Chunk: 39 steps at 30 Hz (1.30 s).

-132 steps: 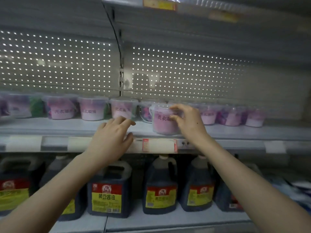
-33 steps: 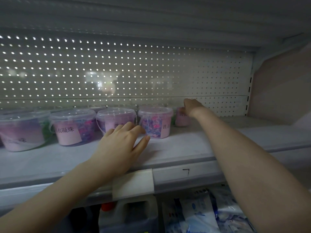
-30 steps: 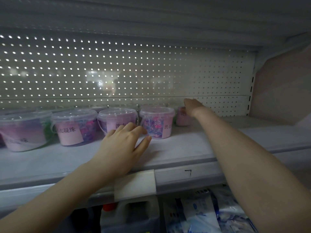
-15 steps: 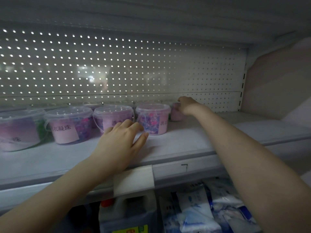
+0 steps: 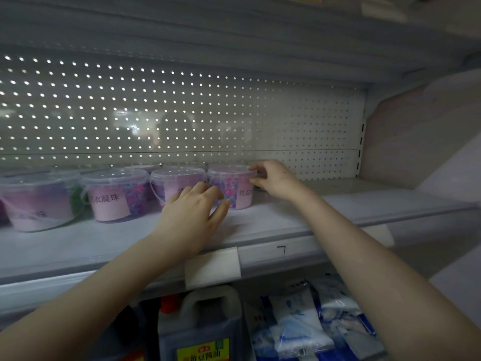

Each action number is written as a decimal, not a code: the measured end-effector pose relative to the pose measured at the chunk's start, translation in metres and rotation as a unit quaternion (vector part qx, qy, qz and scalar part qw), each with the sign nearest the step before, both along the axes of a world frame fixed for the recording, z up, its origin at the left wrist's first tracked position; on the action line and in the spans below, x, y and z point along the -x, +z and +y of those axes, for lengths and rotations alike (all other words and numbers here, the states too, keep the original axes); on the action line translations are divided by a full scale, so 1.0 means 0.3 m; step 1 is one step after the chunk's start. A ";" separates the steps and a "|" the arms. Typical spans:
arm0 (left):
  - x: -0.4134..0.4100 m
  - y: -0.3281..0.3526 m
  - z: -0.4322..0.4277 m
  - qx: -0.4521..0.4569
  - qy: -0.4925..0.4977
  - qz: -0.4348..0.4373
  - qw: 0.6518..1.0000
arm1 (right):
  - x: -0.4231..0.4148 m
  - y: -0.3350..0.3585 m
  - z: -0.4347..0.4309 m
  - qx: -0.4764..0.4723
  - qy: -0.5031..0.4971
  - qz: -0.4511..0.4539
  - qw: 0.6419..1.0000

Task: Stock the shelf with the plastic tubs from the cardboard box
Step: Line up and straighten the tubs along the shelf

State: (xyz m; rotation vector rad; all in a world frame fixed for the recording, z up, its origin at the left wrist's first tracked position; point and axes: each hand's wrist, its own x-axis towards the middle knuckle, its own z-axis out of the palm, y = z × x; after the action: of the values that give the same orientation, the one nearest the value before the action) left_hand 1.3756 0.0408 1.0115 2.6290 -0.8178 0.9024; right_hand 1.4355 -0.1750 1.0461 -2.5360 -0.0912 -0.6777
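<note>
1. Grey metal shelf [image 5: 299, 217], deep and mostly bare on its right half; white perforated back panel [image 5: 182, 113] behind, lit through its holes.
2. Row of clear lidded tubs of laundry beads along the shelf, left of its bare half: leftmost tub [image 5: 39, 201], then labelled tub [image 5: 114, 195], third tub [image 5: 177, 183], and end tub [image 5: 233, 186] last in line. More lids dimly seen behind the row, close to the back panel.
3. Right hand [image 5: 273, 179] at the right side of the end tub, thumb and fingertips pinched on its lid rim and upper wall: grip clamped on that tub, which stands upright on the shelf.
4. Left hand [image 5: 192, 217] palm down on the shelf in front of the third tub, fingers spread and apart, holding nothing; fingertips just reaching the base of the end tub, contact hard to judge.
5. Blank price tag [image 5: 212, 267] on the shelf's front edge, below the left hand.
6. Below the shelf: dark jug [image 5: 200, 327] with a yellow label, and plastic packets [image 5: 312, 324] printed blue and white to its right; both cut off by the bottom edge.
7. Pale wall [image 5: 421, 131] closing the shelf's right end.
8. Label print partly legible on the labelled tub only; elsewhere blocked by hands or blurred. Leftmost tub cut by the frame edge.
</note>
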 end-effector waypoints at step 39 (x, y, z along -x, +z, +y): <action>0.236 -0.068 0.981 0.028 0.156 -0.035 0.987 | 0.350 -0.080 0.898 0.116 0.054 -0.106 0.986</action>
State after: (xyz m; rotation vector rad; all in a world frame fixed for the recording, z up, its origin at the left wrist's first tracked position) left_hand 1.3049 0.3352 0.9910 2.7356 -0.3911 1.0812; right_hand 1.3305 0.0945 1.0221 -2.6460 -0.3999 -0.9386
